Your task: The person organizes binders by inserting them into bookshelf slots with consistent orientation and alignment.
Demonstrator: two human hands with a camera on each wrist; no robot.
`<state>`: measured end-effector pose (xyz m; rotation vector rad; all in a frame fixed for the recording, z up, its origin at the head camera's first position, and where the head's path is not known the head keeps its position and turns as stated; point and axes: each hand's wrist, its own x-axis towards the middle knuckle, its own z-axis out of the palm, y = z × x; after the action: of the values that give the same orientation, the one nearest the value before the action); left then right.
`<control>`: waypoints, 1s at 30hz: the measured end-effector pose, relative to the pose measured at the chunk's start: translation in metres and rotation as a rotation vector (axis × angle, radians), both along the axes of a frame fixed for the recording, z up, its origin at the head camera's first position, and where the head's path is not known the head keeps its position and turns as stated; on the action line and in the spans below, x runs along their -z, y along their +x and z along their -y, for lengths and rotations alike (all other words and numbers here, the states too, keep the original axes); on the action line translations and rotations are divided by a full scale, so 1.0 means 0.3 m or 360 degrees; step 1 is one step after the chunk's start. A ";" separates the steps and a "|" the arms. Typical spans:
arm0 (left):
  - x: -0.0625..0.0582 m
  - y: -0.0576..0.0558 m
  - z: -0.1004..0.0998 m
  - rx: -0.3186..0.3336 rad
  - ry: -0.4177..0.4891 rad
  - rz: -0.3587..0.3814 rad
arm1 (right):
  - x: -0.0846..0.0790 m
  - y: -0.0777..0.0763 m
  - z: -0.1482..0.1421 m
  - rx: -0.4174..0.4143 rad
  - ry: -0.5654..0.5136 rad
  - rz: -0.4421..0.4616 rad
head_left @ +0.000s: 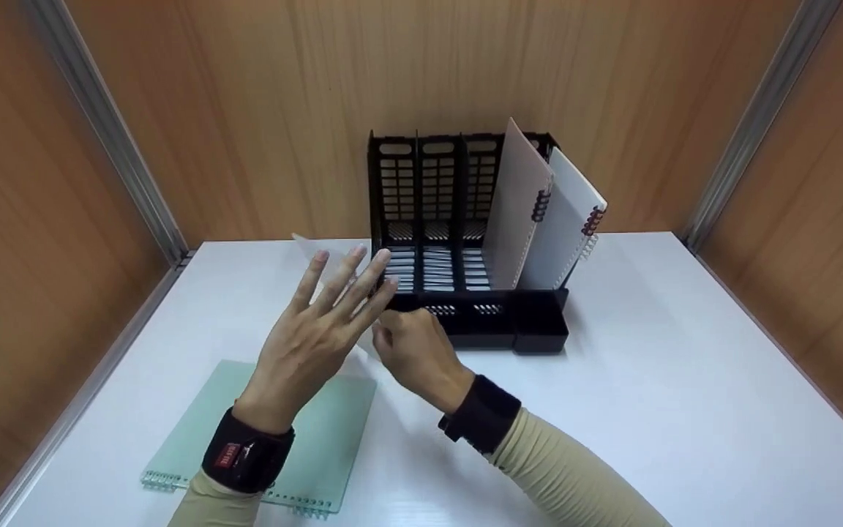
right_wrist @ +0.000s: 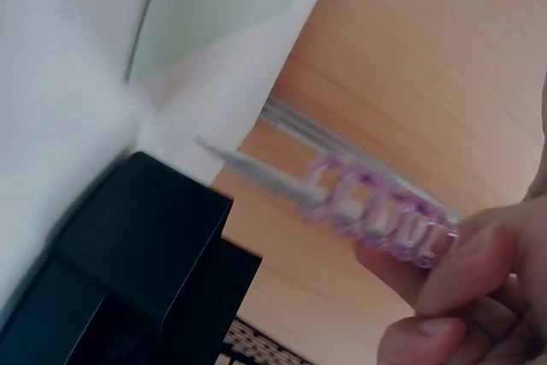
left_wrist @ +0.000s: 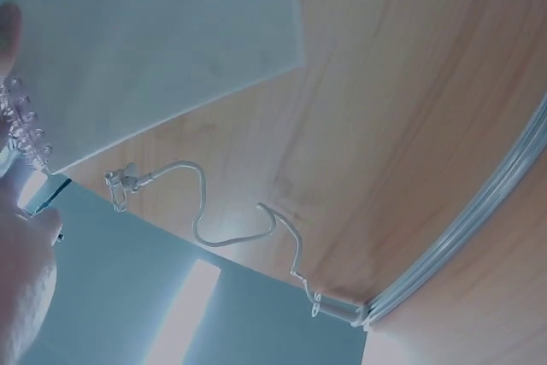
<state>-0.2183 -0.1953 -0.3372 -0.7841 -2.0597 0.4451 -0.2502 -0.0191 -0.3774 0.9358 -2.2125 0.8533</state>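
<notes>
Two hands meet just in front of the black rack (head_left: 465,241), and between them a translucent notebook (head_left: 334,272) is held up off the worktop (head_left: 685,380). The right hand (head_left: 414,350) has the grip: in the right wrist view its fingers (right_wrist: 453,271) are curled round and pinching the purple ring binding (right_wrist: 376,211). The left hand (head_left: 319,326) is released, fingers straight and spread, flat against the near face of the sheet.

The notebook tilts up and away to the left of the right hand, its bound edge low at the grip and its free corner high, past the left fingertips. Its long axis seems to run along the binding, roughly crosswise to the rack's slots, though the hands hide much of it.

Slots lie directly behind the notebook, to the right hand's far side; the three on the left stand bare, while two notebooks (head_left: 538,212) lean in the right-hand ones. The right hand is nearer the rack, almost touching its front tray.

A green notebook (head_left: 319,439) lies flat on the worktop under the left wrist.
</notes>
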 end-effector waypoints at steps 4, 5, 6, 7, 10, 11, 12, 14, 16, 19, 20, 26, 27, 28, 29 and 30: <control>0.026 -0.057 -0.006 0.0254 0.0559 -0.0009 | -0.021 -0.014 -0.051 0.0041 -0.0199 -0.0038; 0.037 -0.076 -0.005 0.0308 0.0738 0.0006 | -0.028 -0.017 -0.063 0.0040 -0.0252 -0.0044; 0.048 -0.093 -0.003 0.0334 0.0909 0.0030 | -0.035 -0.020 -0.075 0.0043 -0.0301 -0.0048; 0.061 -0.111 -0.002 0.0349 0.1070 0.0061 | -0.043 -0.024 -0.087 0.0048 -0.0349 -0.0050; 0.108 -0.156 0.001 0.0270 0.1432 0.0247 | -0.064 -0.034 -0.118 0.0073 -0.0468 -0.0068; 0.124 -0.167 0.000 0.0210 0.1508 0.0346 | -0.070 -0.039 -0.127 0.0094 -0.0503 -0.0089; 0.141 -0.177 -0.004 0.0139 0.1564 0.0460 | -0.075 -0.044 -0.137 0.0119 -0.0532 -0.0117; 0.174 -0.196 -0.012 -0.0007 0.1626 0.0696 | -0.083 -0.056 -0.155 0.0159 -0.0591 -0.0170; 0.202 -0.213 -0.022 -0.0156 0.1634 0.0913 | -0.093 -0.070 -0.173 0.0207 -0.0641 -0.0226; 0.233 -0.239 -0.035 -0.0322 0.1597 0.1116 | -0.104 -0.095 -0.200 0.0287 -0.0695 -0.0286; 0.242 -0.245 -0.037 -0.0355 0.1587 0.1152 | -0.106 -0.105 -0.208 0.0318 -0.0704 -0.0298; 0.292 -0.262 -0.036 -0.0436 0.1596 0.1284 | -0.096 -0.162 -0.255 0.0491 -0.0716 -0.0301; 0.299 -0.264 -0.035 -0.0444 0.1601 0.1304 | -0.091 -0.172 -0.262 0.0510 -0.0719 -0.0289; 0.304 -0.266 -0.035 -0.0447 0.1606 0.1315 | -0.088 -0.180 -0.269 0.0527 -0.0720 -0.0277; 0.310 -0.267 -0.036 -0.0444 0.1609 0.1320 | -0.084 -0.188 -0.276 0.0543 -0.0719 -0.0264; 0.314 -0.269 -0.037 -0.0439 0.1608 0.1318 | -0.080 -0.196 -0.283 0.0556 -0.0717 -0.0254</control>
<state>-0.2989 -0.1842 -0.4314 -0.0213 -2.7019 -0.8994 -0.3089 0.0657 -0.3535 0.3745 -1.8575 1.0075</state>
